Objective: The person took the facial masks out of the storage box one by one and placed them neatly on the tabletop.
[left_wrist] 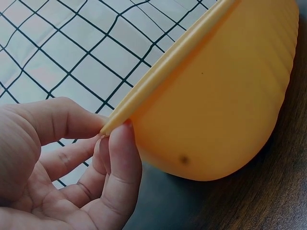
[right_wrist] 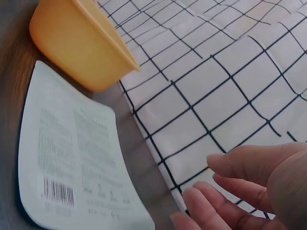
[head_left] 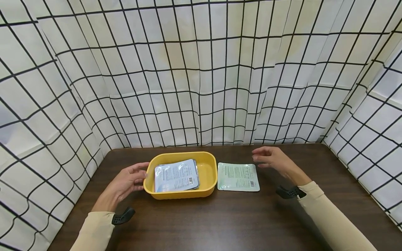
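At the table's left side, my left hand [head_left: 127,179] pinches the rim of a yellow plastic basin [head_left: 208,170] between thumb and fingers. The left wrist view shows the fingertips [left_wrist: 123,139] right at that rim. Inside the basin lies a small stack of flat sachets, with a light blue printed sachet [head_left: 177,176] on top. A pale green sachet [head_left: 238,177], printed with text and a barcode, lies flat just right of the basin. Above the green sachet's far right corner hovers my right hand [head_left: 273,160], holding nothing, its fingers loosely bent.
The dark brown wooden table [head_left: 201,223] runs back to a white curtain [head_left: 220,80] with a black grid pattern, which also hangs at both sides. Each wrist carries a black band [head_left: 123,216].
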`<state>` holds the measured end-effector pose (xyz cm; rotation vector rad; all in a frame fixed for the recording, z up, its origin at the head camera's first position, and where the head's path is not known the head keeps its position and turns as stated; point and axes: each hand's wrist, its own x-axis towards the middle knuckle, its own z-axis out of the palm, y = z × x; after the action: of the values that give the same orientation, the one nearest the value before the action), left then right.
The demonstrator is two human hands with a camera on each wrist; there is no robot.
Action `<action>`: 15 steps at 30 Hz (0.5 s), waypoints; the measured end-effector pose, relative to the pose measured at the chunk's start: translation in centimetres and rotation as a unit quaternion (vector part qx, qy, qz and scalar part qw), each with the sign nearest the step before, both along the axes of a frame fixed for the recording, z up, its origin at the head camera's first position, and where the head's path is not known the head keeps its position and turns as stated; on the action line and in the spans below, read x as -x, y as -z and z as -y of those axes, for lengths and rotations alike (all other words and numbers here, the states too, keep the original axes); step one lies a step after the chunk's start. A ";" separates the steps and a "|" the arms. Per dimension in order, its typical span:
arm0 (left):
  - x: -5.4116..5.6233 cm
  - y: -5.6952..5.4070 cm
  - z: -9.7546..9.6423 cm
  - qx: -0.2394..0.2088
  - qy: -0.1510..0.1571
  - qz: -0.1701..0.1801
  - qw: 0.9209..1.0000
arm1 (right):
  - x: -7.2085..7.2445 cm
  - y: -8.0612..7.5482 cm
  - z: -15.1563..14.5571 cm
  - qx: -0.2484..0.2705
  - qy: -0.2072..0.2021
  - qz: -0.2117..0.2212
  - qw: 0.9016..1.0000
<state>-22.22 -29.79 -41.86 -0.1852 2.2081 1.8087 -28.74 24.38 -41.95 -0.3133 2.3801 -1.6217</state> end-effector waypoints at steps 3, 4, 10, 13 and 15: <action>0.0 0.1 0.0 -0.002 0.001 -0.002 1.000 | 0.0 -0.2 0.6 0.003 -0.008 -0.001 1.000; -0.1 0.1 0.0 -0.002 0.002 -0.002 1.000 | 0.0 -0.3 0.9 0.002 -0.011 -0.002 1.000; 0.0 0.2 -0.1 -0.002 -0.002 0.000 1.000 | 0.2 -1.2 2.6 0.019 -0.035 0.001 0.999; 0.0 0.0 -0.1 0.001 -0.003 0.000 1.000 | 0.1 -1.8 3.7 0.030 -0.045 0.004 0.999; 0.1 0.0 -0.1 0.002 -0.003 0.001 1.000 | 0.1 -2.2 4.4 0.034 -0.054 0.006 0.998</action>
<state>-22.28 -29.69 -41.83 -0.1931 2.2127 1.8067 -28.89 20.01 -39.79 -0.4347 2.2611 -1.6536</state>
